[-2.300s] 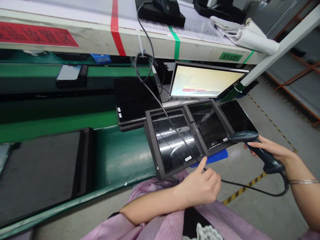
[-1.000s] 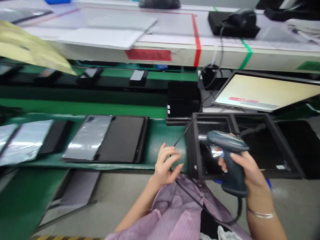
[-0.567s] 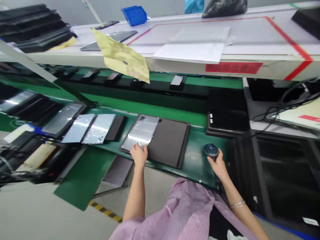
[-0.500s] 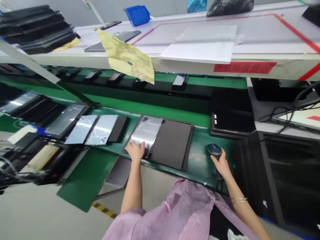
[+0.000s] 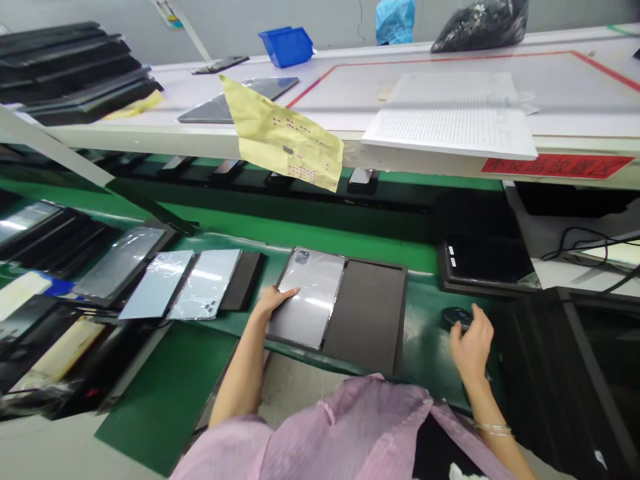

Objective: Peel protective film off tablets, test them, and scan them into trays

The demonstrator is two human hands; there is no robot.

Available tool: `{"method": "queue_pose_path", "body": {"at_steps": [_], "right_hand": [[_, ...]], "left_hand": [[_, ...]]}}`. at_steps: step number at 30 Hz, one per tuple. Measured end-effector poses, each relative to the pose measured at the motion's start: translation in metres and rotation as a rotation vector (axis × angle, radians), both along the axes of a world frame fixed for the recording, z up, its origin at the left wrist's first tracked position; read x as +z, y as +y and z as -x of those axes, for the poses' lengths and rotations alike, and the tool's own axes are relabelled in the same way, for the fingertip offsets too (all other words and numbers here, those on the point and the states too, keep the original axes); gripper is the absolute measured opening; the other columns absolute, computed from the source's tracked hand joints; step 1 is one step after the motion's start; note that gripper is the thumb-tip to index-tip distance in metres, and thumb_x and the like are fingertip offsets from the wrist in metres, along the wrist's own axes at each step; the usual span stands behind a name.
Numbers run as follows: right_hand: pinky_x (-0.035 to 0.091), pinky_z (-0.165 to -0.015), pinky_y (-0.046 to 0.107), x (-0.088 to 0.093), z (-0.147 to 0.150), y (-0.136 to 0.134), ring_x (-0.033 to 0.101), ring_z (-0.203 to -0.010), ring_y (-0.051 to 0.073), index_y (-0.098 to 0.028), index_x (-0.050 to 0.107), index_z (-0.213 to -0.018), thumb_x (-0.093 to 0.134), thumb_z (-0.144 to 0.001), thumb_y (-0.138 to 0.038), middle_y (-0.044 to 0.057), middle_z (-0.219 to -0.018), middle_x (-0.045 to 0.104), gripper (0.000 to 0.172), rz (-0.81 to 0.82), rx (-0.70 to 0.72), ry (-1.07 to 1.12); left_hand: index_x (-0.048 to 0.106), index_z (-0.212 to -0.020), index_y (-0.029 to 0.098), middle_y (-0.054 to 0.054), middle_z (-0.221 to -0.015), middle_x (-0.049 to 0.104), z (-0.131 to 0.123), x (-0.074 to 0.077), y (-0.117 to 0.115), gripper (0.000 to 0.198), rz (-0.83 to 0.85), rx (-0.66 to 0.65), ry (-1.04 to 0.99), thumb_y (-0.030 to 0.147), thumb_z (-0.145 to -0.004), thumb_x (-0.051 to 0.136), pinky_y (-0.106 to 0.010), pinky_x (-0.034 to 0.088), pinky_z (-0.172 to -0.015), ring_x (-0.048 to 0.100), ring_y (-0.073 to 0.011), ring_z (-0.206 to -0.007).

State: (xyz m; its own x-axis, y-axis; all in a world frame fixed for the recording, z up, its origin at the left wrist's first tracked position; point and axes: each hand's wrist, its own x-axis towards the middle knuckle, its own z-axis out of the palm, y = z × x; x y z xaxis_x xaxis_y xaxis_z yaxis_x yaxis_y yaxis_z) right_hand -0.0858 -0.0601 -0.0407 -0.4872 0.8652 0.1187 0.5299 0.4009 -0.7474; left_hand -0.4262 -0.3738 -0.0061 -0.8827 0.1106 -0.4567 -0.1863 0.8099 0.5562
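A silver tablet (image 5: 310,300) wrapped in clear film lies in the left half of a dark foam tray (image 5: 373,317) on the green conveyor belt (image 5: 425,347). My left hand (image 5: 273,300) grips the tablet's left edge, thumb on top. My right hand (image 5: 470,343) is at the belt's right end with its fingers curled round a dark barcode scanner (image 5: 454,315). Only the scanner's head shows above the hand. A pink sleeve covers both upper arms.
More film-wrapped tablets (image 5: 205,283) lie in trays further left on the belt. A yellow envelope (image 5: 285,140) hangs over the upper shelf, with a white sheet (image 5: 450,113), a blue bin (image 5: 286,45) and stacked dark trays (image 5: 75,73). A black fixture frame (image 5: 575,373) stands at right.
The view swung left from the fixture and monitor to the belt. My right hand brought the scanner down onto the belt. My left hand reached out and took the tablet's edge.
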Motion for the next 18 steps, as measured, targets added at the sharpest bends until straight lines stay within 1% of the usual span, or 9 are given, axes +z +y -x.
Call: {"method": "queue_pose_path", "body": {"at_steps": [3,6,8,9,10,12,14,16,18], "right_hand": [[0.033,-0.107,0.055,0.014,0.039,-0.024,0.042,-0.13,0.033,-0.011,0.039,-0.134,0.044,-0.087,-0.043,0.023,-0.137,0.044,0.057,0.117,0.147,0.137],[0.051,-0.091,0.046,0.036,0.072,-0.042,0.057,-0.116,0.028,-0.019,0.031,-0.14,0.047,-0.087,-0.054,0.02,-0.138,0.048,0.066,0.306,0.338,0.224],[0.057,-0.078,0.041,0.064,0.079,-0.047,0.065,-0.103,0.026,-0.023,0.031,-0.142,0.045,-0.088,-0.059,0.017,-0.136,0.053,0.066,0.51,0.464,0.301],[0.057,-0.076,0.04,0.082,0.077,-0.047,0.067,-0.098,0.025,-0.025,0.035,-0.14,0.045,-0.089,-0.059,0.014,-0.133,0.056,0.062,0.632,0.508,0.365],[0.056,-0.078,0.039,0.102,0.071,-0.046,0.067,-0.097,0.025,-0.025,0.044,-0.135,0.049,-0.088,-0.058,0.012,-0.127,0.061,0.057,0.723,0.504,0.449],[0.054,-0.084,0.034,0.141,0.05,-0.041,0.065,-0.102,0.024,-0.023,0.061,-0.118,0.065,-0.083,-0.046,0.008,-0.117,0.067,0.042,0.62,0.321,0.535],[0.054,-0.082,0.029,0.172,0.024,-0.038,0.064,-0.101,0.022,-0.023,0.065,-0.114,0.071,-0.079,-0.038,0.004,-0.115,0.068,0.038,0.471,0.134,0.57],[0.054,-0.079,0.026,0.19,-0.002,-0.038,0.064,-0.101,0.021,-0.025,0.066,-0.116,0.073,-0.077,-0.035,0.003,-0.111,0.069,0.041,0.364,-0.007,0.597],[0.055,-0.076,0.026,0.198,-0.02,-0.041,0.065,-0.099,0.021,-0.026,0.066,-0.117,0.073,-0.075,-0.034,0.003,-0.106,0.071,0.043,0.32,-0.088,0.632]], "left_hand": [[0.057,-0.098,0.011,-0.015,-0.099,0.07,-0.016,0.033,0.001,0.059,-0.26,-0.03,-0.061,0.052,-0.059,0.074,-0.035,0.055,-0.071,0.065,-0.0283,-0.087],[0.057,-0.105,0.014,-0.01,-0.096,0.07,-0.058,0.063,0.018,0.065,-0.511,-0.039,-0.096,0.056,-0.059,0.075,-0.033,0.055,-0.067,0.067,-0.0262,-0.082],[0.056,-0.106,0.016,-0.007,-0.091,0.071,-0.096,0.081,0.039,0.061,-0.8,0.015,-0.185,0.048,-0.059,0.081,-0.031,0.055,-0.067,0.067,-0.0244,-0.079],[0.057,-0.105,0.018,-0.005,-0.088,0.071,-0.115,0.09,0.052,0.057,-0.913,0.032,-0.24,0.044,-0.061,0.081,-0.031,0.055,-0.068,0.067,-0.0229,-0.078],[0.057,-0.105,0.018,-0.004,-0.087,0.071,-0.133,0.099,0.065,0.054,-0.996,0.011,-0.282,0.043,-0.063,0.08,-0.03,0.055,-0.067,0.067,-0.0214,-0.075],[0.06,-0.103,0.019,-0.003,-0.082,0.069,-0.159,0.118,0.09,0.042,-1.087,-0.085,-0.278,0.044,-0.073,0.074,-0.027,0.054,-0.064,0.065,-0.0176,-0.07],[0.063,-0.102,0.019,-0.001,-0.074,0.065,-0.172,0.138,0.112,0.032,-1.116,-0.164,-0.061,0.044,-0.082,0.064,-0.02,0.049,-0.056,0.059,-0.0111,-0.061],[0.064,-0.097,0.019,0.002,-0.07,0.062,-0.172,0.157,0.131,0.025,-1.1,-0.232,0.22,0.041,-0.086,0.061,-0.016,0.043,-0.048,0.053,-0.0072,-0.054],[0.064,-0.091,0.019,0.003,-0.068,0.06,-0.166,0.174,0.147,0.015,-1.07,-0.296,0.437,0.033,-0.085,0.063,-0.016,0.041,-0.045,0.05,-0.0057,-0.051]]}}
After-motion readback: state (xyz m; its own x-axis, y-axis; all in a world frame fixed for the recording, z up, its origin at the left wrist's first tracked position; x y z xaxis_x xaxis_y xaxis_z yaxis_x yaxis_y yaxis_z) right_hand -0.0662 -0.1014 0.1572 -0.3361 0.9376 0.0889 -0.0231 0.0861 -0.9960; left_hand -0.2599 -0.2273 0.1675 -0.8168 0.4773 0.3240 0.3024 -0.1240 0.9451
